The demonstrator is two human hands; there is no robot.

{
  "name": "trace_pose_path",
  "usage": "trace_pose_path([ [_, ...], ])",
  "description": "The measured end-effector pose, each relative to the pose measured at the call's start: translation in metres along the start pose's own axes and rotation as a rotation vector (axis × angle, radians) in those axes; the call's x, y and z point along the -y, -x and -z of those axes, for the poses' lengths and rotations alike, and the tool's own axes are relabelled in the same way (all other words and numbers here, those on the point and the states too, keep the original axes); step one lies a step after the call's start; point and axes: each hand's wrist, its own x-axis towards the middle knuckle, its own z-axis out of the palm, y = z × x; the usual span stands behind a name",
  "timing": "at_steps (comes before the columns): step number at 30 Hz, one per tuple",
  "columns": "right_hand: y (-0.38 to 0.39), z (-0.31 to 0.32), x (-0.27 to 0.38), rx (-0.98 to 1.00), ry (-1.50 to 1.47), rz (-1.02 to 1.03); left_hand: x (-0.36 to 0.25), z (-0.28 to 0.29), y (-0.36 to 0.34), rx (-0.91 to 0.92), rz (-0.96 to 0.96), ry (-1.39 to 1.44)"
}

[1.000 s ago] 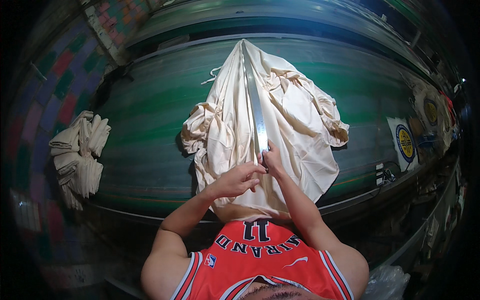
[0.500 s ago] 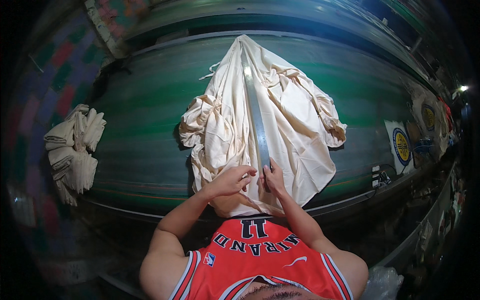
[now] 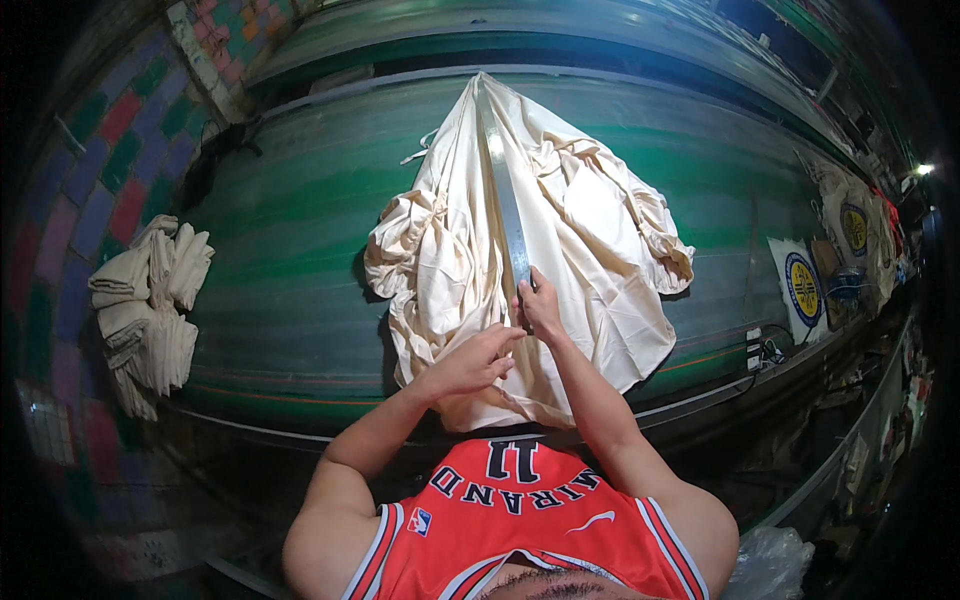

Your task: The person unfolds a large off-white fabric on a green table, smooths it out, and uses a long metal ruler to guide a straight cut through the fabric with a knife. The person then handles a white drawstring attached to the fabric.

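Note:
A large cream cloth [image 3: 600, 285] lies bunched and draped, its far end drawn to a peak. Down its middle runs a long flat grey metal bar [image 3: 508, 205], its far end at the cloth's peak. My right hand [image 3: 540, 303] is closed around the near part of the bar. Just to the left and nearer to me, my left hand [image 3: 472, 362] is over the cloth with bent fingers apart, its fingertips close to the bar's near end. Whether those fingertips touch the bar cannot be told. Gathered folds bulge at both sides of the cloth, and a thin white tie sticks out at upper left.
The cloth rests on a long green-streaked table [image 3: 280, 260]. A stack of folded cream cloths [image 3: 150, 305] sits at its left end. At right are a white sheet with a round emblem [image 3: 800, 285] and a power strip with cords [image 3: 753, 352]. Beyond runs another long table.
My right hand has moved away from me, pushing or sliding along the bar, whose near end now shows less. My left hand has shifted slightly right and farther out.

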Motion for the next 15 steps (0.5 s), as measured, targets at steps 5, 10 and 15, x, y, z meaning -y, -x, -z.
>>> trace_pose_path([
  [5,-0.015,-0.006,0.005,-0.021,-0.077,-0.109,0.018,-0.001,0.005,-0.016,-0.187,-0.179],
  [10,0.000,0.000,-0.001,-0.057,0.022,-0.175,0.022,-0.006,0.017,0.191,0.004,-0.202],
  [15,0.073,0.028,-0.011,-0.081,0.102,-0.037,0.048,0.030,0.010,-0.336,0.023,-0.421],
])
